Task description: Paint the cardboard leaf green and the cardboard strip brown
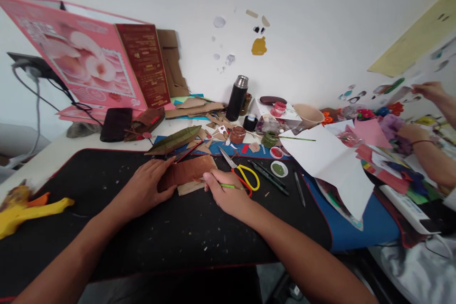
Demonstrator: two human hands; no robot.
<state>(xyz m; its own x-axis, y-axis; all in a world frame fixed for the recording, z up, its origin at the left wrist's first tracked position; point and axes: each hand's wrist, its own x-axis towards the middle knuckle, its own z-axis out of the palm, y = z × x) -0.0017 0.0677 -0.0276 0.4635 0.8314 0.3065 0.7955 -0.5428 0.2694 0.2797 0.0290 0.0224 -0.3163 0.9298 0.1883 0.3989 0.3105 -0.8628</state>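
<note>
A cardboard strip (187,171), mostly coated in brown paint, lies on the black mat. Bare cardboard shows along its right and lower edges. My left hand (151,178) steadies the strip's left end, fingers stretched out and thumb apart. Pinched in my right hand (224,193) is a green-handled paintbrush (231,186), its tip on the strip's lower right part. Just beyond my right hand lie yellow-and-orange scissors (249,175) with the blades apart. Behind the strip stand a jar of brown paint (238,134) and a jar of green paint (270,139).
A dried leaf (174,140) and cardboard scraps lie behind the strip. Dark green pens (269,178) and a lid with green paint (279,168) are to the right. A black thermos (237,98) stands near the wall. Another person's hands (415,135) are at far right.
</note>
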